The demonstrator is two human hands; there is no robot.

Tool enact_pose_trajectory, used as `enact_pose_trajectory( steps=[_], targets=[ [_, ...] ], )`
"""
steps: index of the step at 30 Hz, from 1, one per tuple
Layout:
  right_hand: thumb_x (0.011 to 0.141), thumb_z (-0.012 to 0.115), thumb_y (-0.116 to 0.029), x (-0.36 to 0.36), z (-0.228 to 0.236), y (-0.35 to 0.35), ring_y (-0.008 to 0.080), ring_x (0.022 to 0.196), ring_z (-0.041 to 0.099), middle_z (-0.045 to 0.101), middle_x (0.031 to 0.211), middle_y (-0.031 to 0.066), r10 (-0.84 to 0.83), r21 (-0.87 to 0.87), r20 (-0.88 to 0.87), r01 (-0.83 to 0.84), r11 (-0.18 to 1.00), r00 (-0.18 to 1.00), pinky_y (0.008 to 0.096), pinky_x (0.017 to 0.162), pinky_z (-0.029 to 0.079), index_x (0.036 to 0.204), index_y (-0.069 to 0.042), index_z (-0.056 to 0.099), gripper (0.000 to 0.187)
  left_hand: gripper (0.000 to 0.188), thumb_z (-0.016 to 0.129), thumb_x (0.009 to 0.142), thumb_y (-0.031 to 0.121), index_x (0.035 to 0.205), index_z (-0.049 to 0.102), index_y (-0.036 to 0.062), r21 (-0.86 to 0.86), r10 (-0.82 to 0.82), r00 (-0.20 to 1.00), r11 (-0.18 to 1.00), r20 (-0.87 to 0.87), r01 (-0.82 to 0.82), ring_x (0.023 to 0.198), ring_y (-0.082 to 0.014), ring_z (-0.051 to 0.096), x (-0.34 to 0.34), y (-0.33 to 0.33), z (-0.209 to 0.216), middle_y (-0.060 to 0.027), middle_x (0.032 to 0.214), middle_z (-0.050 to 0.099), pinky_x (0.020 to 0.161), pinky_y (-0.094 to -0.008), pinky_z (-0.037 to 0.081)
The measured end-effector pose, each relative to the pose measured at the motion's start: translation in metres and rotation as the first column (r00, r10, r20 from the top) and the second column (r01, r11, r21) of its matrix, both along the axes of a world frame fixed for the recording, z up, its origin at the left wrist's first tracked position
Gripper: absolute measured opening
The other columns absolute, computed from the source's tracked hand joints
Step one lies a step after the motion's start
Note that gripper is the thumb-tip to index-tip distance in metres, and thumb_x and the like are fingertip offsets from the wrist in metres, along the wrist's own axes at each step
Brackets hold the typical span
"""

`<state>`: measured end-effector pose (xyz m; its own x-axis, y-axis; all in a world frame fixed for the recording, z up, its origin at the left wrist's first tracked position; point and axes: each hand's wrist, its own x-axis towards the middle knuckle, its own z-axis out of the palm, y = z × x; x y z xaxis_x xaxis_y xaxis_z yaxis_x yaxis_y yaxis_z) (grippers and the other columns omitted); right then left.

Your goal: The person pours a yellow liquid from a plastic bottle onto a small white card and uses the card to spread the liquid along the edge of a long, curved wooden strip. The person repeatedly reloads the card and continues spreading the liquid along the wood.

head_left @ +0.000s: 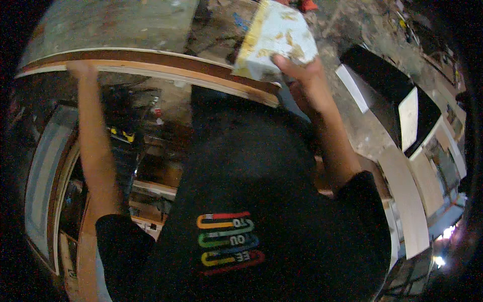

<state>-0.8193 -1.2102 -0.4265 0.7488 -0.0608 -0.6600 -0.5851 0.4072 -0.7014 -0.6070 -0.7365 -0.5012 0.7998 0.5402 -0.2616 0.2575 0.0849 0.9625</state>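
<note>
My right hand (306,83) grips a white block-like piece (282,38) with yellowish edges and brown smears, thumb pressed on its upper face. Its exact kind is unclear. The piece is held over the right end of a long wooden strip (166,64) with a brown middle and pale edges, which runs across in front of me. Toward the strip's left end, my left hand (82,69) is at its near edge. Motion blurs that hand, and its fingers cannot be made out.
A greyish flat panel (115,25) lies beyond the strip. At right are a black panel (375,75), white pieces (408,118) and curved-looking pale boards (405,201). A framed grey panel (48,176) stands at left. A yellow-and-black item (122,135) lies below the strip.
</note>
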Motion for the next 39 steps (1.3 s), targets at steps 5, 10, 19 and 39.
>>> enact_pose_trajectory(
  steps=[5,10,19,39],
  targets=[
    [0.085,0.08,-0.013,0.007,0.011,0.011,0.0168,0.111,0.064,0.068,0.123,0.0104,0.284,-0.234,0.087,-0.258,0.937,0.955,0.0322,0.099,0.048,0.118,-0.005,0.062,0.039,0.058,0.023,0.104,0.035,0.143,0.049,0.0002,0.092,0.126,0.992,0.988,0.012,-0.126,0.127,-0.0316,0.053,0.002,-0.001,0.002,-0.0168,0.144,0.051,0.109,-0.0474,0.044],
    [0.083,0.077,-0.012,0.006,-0.009,0.014,0.0266,0.115,0.064,0.069,0.122,0.0176,0.391,0.042,0.346,-0.43,0.902,0.853,0.0385,0.099,0.048,0.103,-0.008,0.063,0.024,0.063,0.018,0.102,0.039,0.144,0.046,0.0009,0.14,0.196,0.979,0.972,-0.051,-0.187,0.131,-0.0327,0.05,-0.003,0.0,0.001,-0.0172,0.146,0.049,0.112,-0.0483,0.04],
    [0.08,0.077,-0.016,0.02,-0.022,0.035,0.0388,0.117,0.064,0.07,0.119,0.0226,0.359,0.159,0.58,-0.533,0.831,0.732,0.0503,0.101,0.047,0.102,-0.006,0.069,0.025,0.064,0.021,0.102,0.044,0.147,0.041,0.0024,0.145,0.234,0.964,0.966,-0.129,-0.215,0.134,-0.0342,0.047,-0.01,-0.004,0.009,-0.0172,0.149,0.046,0.116,-0.0461,0.035],
    [0.082,0.08,-0.028,0.072,-0.048,0.109,0.0374,0.117,0.066,0.072,0.119,0.0183,0.488,0.14,0.588,-0.675,0.725,0.645,0.0514,0.105,0.046,0.099,-0.015,0.071,0.023,0.059,0.032,0.099,0.044,0.14,0.047,0.004,0.138,0.277,0.946,0.957,-0.169,-0.256,0.12,-0.0334,0.055,-0.017,-0.003,0.02,-0.0154,0.134,0.056,0.107,-0.048,0.043]
  ],
)
